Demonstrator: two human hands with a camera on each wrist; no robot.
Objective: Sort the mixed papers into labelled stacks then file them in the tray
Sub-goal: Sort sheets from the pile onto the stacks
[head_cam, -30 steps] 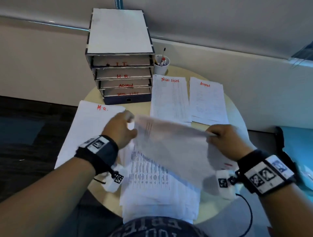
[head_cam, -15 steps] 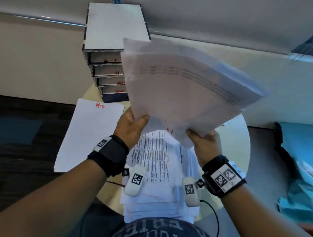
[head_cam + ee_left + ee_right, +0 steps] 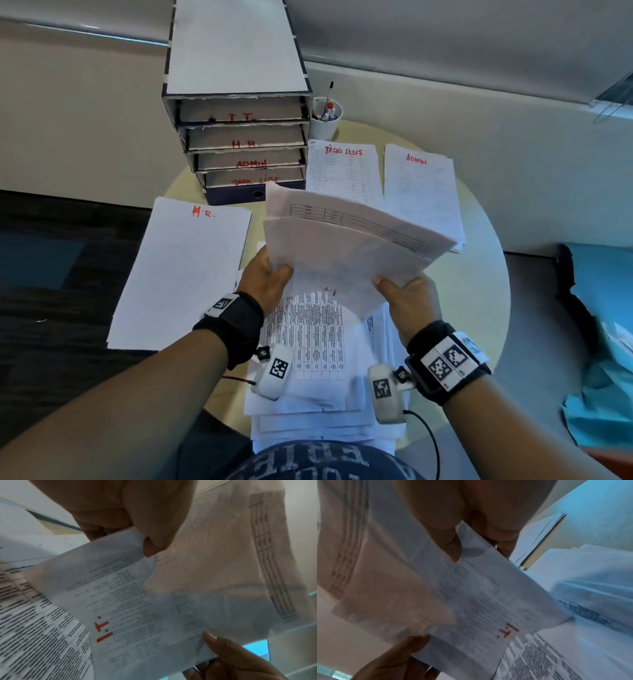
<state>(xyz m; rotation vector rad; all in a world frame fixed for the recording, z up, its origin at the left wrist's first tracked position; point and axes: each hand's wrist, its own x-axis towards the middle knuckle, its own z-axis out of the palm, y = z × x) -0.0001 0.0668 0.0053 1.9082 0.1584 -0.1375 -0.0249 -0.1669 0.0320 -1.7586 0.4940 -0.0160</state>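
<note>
Both hands pinch one bundle of sheets (image 3: 346, 253), raised above the mixed pile (image 3: 315, 346) at the near edge of the round table (image 3: 479, 274): the left hand (image 3: 263, 281) grips its left corner, the right hand (image 3: 409, 298) its near right edge. Its underside bears a red "I.T." mark. The labelled tray (image 3: 239, 133) stands far left; the H.R. stack (image 3: 181, 274) lies left, the Task Lists stack (image 3: 342, 171) and Admin stack (image 3: 421, 192) far right.

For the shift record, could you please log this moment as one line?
stage: sorting | left hand + right hand: grip I.T. sheets | above unsorted pile
</note>
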